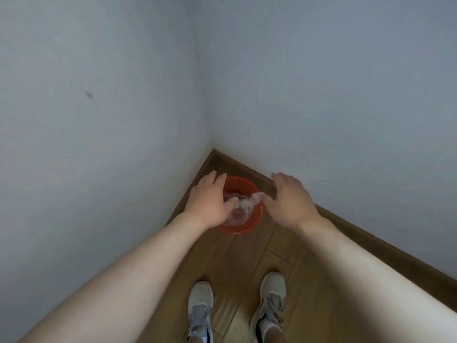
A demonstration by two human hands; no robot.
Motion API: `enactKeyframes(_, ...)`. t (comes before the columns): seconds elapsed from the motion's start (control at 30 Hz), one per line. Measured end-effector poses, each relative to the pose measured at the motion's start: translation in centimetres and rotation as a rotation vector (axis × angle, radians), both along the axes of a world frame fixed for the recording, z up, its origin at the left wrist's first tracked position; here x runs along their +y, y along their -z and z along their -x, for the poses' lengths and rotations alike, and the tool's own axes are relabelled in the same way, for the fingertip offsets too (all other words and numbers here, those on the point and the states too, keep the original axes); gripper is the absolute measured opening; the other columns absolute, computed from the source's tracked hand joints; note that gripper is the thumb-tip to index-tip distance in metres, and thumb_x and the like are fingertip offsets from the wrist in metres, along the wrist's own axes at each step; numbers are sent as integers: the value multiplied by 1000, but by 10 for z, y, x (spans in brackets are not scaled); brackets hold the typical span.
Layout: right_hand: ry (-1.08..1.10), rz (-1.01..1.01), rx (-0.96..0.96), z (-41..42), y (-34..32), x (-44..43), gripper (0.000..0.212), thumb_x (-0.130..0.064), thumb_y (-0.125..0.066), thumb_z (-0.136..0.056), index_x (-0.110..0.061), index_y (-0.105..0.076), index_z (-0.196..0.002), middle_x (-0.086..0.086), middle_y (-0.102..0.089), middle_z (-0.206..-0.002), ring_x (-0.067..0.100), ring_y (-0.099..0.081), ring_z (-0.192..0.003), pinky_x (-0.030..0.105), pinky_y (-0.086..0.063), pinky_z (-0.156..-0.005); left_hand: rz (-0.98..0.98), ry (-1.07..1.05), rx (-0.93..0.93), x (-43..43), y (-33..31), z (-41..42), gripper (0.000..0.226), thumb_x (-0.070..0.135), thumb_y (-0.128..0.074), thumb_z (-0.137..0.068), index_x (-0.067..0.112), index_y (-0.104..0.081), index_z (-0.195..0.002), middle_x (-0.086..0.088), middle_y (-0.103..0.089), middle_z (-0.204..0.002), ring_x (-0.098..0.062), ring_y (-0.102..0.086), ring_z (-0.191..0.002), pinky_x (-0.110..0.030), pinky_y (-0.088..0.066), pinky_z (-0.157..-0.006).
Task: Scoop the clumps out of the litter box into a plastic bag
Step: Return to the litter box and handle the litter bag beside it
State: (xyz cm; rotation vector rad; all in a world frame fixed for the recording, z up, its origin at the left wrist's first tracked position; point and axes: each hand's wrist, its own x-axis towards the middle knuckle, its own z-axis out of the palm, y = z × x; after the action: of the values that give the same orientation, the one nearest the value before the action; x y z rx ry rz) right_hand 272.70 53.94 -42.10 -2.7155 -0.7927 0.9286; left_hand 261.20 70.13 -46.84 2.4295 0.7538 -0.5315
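My L hand (210, 201) is out over the left rim of a red basket (238, 229), back of the hand up, fingers straight and spread, gripping nothing. The thumb reaches in toward the plastic bag (243, 210) and looks to touch it, tho blur makes that unsure. My R hand (288, 201) is over the basket's right side, also back up. Its thumb tip sits right at the bag's raised right corner, and I can't tell if it's pinching the plastic or just beside it.

The bag is clear and crumpled, sitting inside the basket w/ its mouth open upward. Some yellowish-brown bits (238, 197) show at its far side; too small to say what they are.

The basket stands on the wood floor (247, 263), tucked into the far corner where two pale walls (99, 120) meet, near the brown baseboard (346, 227) on the right. My two grey shoes (200, 310) are at the near edge, well apart from the basket.
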Motion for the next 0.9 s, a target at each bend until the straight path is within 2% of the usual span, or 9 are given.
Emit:
enactKeyframes(0.1,-9,25,-33,13,-57,-9,60,-37,-45,-97,-15,-31,-151,8,-31,-158,30,-23,-146,42,-25,-118,-24,47,-8,-2,-57,7,78,57,-47,-91,21,-21,-155,-9,-17,-163,-29,-19,-149,-47,-23,-119)
enactKeyframes(0.23,-19,19,-120,37,-133,-24,54,-40,-42,-97,-17,-38,-145,6,-38,-152,30,-28,-141,43,-29,-113,-80,113,-4,-12,-135,21,73,57,-43,-94,22,-22,-155,-9,-17,-163,-30,-20,-148,-46,-21,-120)
enactKeyframes(0.37,-36,-2,-184,58,-201,-45,60,-47,-36,-97,-21,-30,-151,1,-31,-158,27,-22,-146,45,-26,-117,-182,218,-28,-32,-220,39,61,46,-36,-100,22,-22,-154,-9,-14,-164,-28,-14,-149,-47,-14,-121)
enactKeyframes(0.5,-57,-35,-228,73,-264,-64,60,-48,-32,-100,-23,-26,-154,-2,-23,-162,24,-15,-150,42,-19,-120,-217,213,-58,-46,-299,53,56,42,-31,-102,23,-23,-154,-7,-13,-164,-26,-10,-151,-49,-9,-122)
enactKeyframes(0.67,-143,-92,-292,82,-327,-80,55,-46,-30,-101,-24,-28,-152,-5,-26,-160,22,-17,-149,39,-18,-119,-277,108,-113,-70,-374,75,54,43,-28,-102,23,-28,-152,-7,-18,-163,-26,-12,-150,-49,-8,-122)
enactKeyframes(0.77,-216,-143,-278,84,-353,-86,56,-47,-28,-102,-26,-26,-154,-6,-24,-161,21,-14,-150,40,-15,-120,-307,-8,-134,-89,-399,89,53,43,-28,-102,22,-31,-150,-7,-20,-162,-27,-13,-149,-49,-10,-121)
enactKeyframes(0.9,-398,-154,-320,85,-383,-93,51,-44,-28,-102,-25,-32,-149,-5,-34,-155,23,-22,-146,40,-20,-116,-340,-168,-133,-116,-420,110,52,43,-30,-102,21,-34,-148,-10,-24,-161,-27,-19,-148,-48,-14,-120)
